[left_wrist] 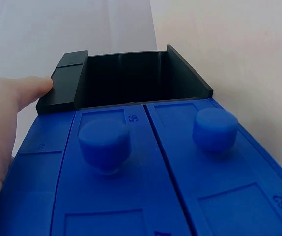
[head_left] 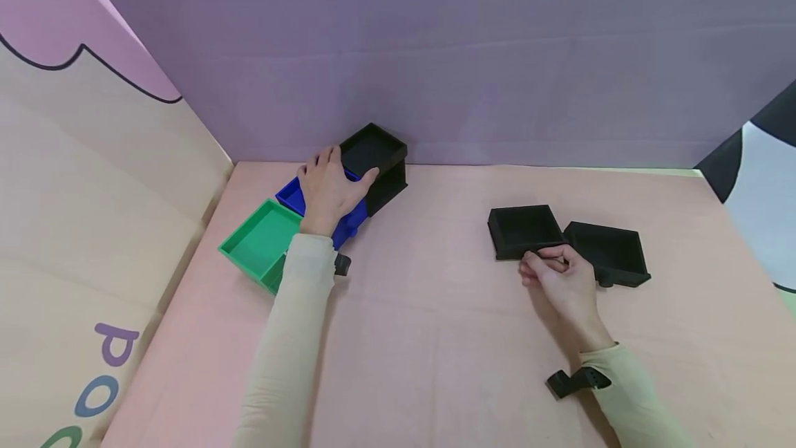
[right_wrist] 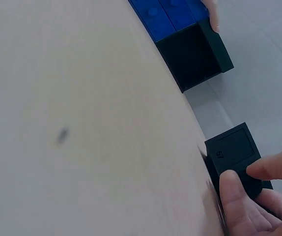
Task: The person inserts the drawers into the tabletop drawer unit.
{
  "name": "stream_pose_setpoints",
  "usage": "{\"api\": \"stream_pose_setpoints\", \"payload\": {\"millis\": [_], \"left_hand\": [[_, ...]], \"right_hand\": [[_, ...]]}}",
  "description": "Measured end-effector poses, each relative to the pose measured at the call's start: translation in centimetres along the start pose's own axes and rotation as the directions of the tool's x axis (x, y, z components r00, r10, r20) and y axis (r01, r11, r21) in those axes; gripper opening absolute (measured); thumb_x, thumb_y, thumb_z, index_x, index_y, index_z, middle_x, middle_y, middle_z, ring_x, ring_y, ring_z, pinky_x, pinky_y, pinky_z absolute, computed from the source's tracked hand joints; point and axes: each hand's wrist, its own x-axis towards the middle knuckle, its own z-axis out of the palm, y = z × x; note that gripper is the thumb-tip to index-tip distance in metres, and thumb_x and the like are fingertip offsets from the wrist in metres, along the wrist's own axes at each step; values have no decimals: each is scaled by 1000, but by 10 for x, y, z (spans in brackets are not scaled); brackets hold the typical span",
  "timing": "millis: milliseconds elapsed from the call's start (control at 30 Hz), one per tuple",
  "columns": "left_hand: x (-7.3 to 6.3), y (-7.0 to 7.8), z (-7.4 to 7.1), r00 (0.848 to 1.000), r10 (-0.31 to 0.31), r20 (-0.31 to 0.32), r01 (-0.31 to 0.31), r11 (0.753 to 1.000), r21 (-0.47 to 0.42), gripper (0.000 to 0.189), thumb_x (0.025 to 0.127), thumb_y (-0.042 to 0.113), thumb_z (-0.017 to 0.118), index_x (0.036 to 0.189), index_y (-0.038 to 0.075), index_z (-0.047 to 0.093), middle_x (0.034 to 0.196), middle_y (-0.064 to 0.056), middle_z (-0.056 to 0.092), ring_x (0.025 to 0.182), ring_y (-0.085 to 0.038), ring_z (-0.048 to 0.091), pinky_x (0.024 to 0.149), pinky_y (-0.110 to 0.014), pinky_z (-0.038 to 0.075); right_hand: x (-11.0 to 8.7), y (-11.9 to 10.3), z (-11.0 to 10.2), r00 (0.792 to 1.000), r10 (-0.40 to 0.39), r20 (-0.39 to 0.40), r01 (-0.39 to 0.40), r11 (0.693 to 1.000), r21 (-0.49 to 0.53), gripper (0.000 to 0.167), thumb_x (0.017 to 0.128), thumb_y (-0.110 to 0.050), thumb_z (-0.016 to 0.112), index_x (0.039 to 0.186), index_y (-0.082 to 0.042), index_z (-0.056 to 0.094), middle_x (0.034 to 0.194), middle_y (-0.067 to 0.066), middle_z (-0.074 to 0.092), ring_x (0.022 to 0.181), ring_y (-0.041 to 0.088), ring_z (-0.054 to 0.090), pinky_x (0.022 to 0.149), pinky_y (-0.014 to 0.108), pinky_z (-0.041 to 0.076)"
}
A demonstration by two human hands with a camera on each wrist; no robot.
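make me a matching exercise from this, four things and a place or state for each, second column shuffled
1. green tray
2. blue unit
3. left grip
4. right grip

A. at the front edge of a black tray
B. shows round knobs in the left wrist view
C. farthest left of the four in the head view
D. resting over blue plastic

Pairs: 1-C, 2-B, 3-D, 4-A

Pink tabletop (head_left: pixel 435 358), perhaps fabric backdrop (head_left: pixel 460 54)
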Motion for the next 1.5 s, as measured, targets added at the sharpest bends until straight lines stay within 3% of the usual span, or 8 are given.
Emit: {"api": "stream_pose_setpoints", "payload": {"millis": [367, 533, 733, 1000, 1133, 1333, 1500], "left_hand": [[-1, 3, 0, 1000, -7, 8, 7, 1000, 22, 98, 97, 73, 50, 165, 4, 37, 169, -20, 41, 156, -44, 35, 127, -65, 25], [1, 3, 0, 1000, -8, 12, 8, 1000, 19, 98, 97, 74, 50, 165, 4, 37, 169, -19, 40, 156, -44, 34, 128, -65, 24], [1, 2, 1, 1000, -14, 11, 14, 1000, 11, 98, 96, 73, 51, 165, 5, 36, 170, -19, 39, 157, -44, 34, 129, -65, 23], [0, 1, 2, 1000, -9, 9, 9, 1000, 16, 98, 97, 73, 50, 164, 4, 37, 169, -19, 41, 156, -44, 35, 127, -65, 25], [1, 0, 1, 1000, 1, -17, -1, 1000, 6, 97, 96, 73, 51, 163, 3, 39, 168, -20, 42, 155, -45, 36, 127, -66, 26], [1, -3, 1, 999, 5, -33, -5, 1000, -2, 97, 96, 72, 52, 163, 3, 40, 168, -21, 42, 155, -45, 37, 126, -67, 26], [0, -2, 2, 999, 5, -36, -5, 1000, -6, 97, 97, 72, 51, 163, 3, 40, 168, -21, 42, 154, -45, 37, 125, -66, 27]], "right_hand": [[2, -10, 3, 998, -55, 44, 56, 998, -36, 28, 103, -20, 73, 120, -3, 59, 95, -21, 79, 85, 1, 80, 83, 14, 59], [4, -14, 8, 995, -83, 61, 85, 996, -24, 26, 101, -19, 74, 116, -3, 61, 89, -22, 79, 85, 2, 80, 82, 11, 59], [7, -21, 12, 993, -71, 95, 76, 996, -51, 33, 100, -23, 76, 120, -1, 61, 95, -16, 82, 90, 2, 80, 82, 12, 59], [15, -29, 20, 988, -109, 111, 119, 989, -86, 32, 100, -24, 76, 119, -2, 62, 91, -21, 80, 86, 1, 79, 80, 13, 60], [22, -32, 27, 983, -119, 143, 124, 992, -30, 32, 100, -17, 75, 120, 2, 59, 96, -11, 83, 86, 1, 79, 80, 18, 62], [28, -37, 44, 975, -150, 167, 152, 988, 1, 34, 100, -9, 73, 122, 11, 55, 117, 26, 77, 85, 3, 80, 80, 20, 63], [32, -39, 58, 974, -148, 168, 153, 988, -15, 34, 99, -11, 73, 121, 11, 57, 116, 28, 77, 85, 4, 80, 80, 19, 63]]}}
